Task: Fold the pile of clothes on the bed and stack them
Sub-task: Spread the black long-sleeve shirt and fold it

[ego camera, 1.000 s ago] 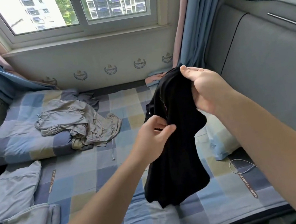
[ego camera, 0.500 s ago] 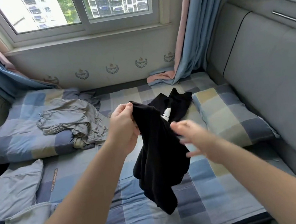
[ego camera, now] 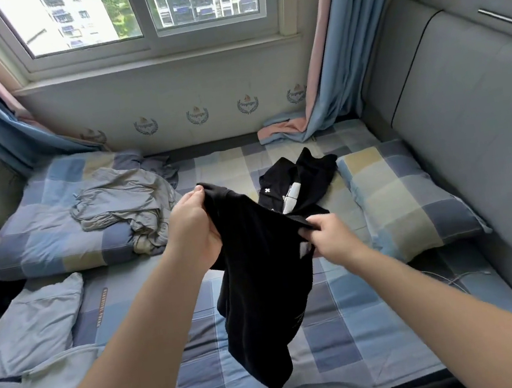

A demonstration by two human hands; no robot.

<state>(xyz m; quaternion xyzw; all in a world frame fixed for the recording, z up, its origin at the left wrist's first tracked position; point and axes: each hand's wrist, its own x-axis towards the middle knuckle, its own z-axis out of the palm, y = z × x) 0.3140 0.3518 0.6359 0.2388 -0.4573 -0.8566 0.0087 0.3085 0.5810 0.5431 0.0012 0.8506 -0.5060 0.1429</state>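
In the head view, a black garment (ego camera: 261, 291) hangs above the bed (ego camera: 379, 324), its upper edge stretched between the left hand (ego camera: 193, 231), which pinches the higher corner, and the right hand (ego camera: 330, 237), which grips the lower end, while another black garment (ego camera: 298, 181) lies on the bed just behind them.

Black garment (ego camera: 261, 291), grey clothes (ego camera: 126, 207), a blue, yellow and grey checked bed sheet (ego camera: 347, 328), blue-and-pink curtains (ego camera: 321, 55).
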